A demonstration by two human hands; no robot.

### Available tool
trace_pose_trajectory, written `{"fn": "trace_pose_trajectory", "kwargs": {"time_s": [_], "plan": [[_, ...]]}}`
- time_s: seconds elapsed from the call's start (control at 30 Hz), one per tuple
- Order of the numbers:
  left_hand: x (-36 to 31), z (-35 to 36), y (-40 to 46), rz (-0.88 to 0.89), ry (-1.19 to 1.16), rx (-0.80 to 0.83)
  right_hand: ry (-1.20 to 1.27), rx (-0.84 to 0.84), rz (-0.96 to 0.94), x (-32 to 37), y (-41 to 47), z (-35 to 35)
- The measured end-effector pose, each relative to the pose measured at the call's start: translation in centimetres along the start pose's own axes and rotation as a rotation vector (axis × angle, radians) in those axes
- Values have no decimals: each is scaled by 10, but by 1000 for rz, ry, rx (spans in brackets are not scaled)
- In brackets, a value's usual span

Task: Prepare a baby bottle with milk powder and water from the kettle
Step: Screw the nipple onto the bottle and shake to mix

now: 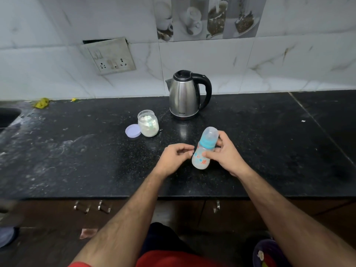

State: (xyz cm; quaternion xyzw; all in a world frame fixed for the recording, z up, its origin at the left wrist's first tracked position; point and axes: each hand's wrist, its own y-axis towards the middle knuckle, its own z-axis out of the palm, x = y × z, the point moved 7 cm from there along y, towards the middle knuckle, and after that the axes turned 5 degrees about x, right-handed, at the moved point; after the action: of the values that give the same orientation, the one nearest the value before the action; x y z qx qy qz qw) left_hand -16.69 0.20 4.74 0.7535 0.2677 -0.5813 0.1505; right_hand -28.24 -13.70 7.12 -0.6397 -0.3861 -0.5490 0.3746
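My right hand (226, 154) grips a baby bottle (202, 158) with a blue collar and a clear cap, tilted over the black counter (77, 151). The bottle looks cloudy white inside. My left hand (176, 157) hovers just left of the bottle with its fingers curled and nothing in it, fingertips close to the bottle's side. An open glass jar of white milk powder (148, 123) stands further back on the left, with a scoop inside. Its lilac lid (133, 130) lies beside it. A steel kettle (185, 95) with a black handle stands behind, lid down.
A sink edge (8, 116) is at the far left. A socket plate (108, 55) hangs on the tiled wall. Yellow scraps (41, 103) lie at the counter's back left. Cabinet handles (92, 207) sit below the counter's front edge.
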Motion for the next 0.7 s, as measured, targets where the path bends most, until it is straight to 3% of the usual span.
{"fn": "trace_pose_trajectory", "kwargs": {"time_s": [0.37, 0.7], "plan": [[28, 4, 20, -84, 43, 59, -229, -26, 13, -29, 29, 6], [38, -18, 98, -176, 218, 102, -400, -69, 97, -31, 117, 1]]}}
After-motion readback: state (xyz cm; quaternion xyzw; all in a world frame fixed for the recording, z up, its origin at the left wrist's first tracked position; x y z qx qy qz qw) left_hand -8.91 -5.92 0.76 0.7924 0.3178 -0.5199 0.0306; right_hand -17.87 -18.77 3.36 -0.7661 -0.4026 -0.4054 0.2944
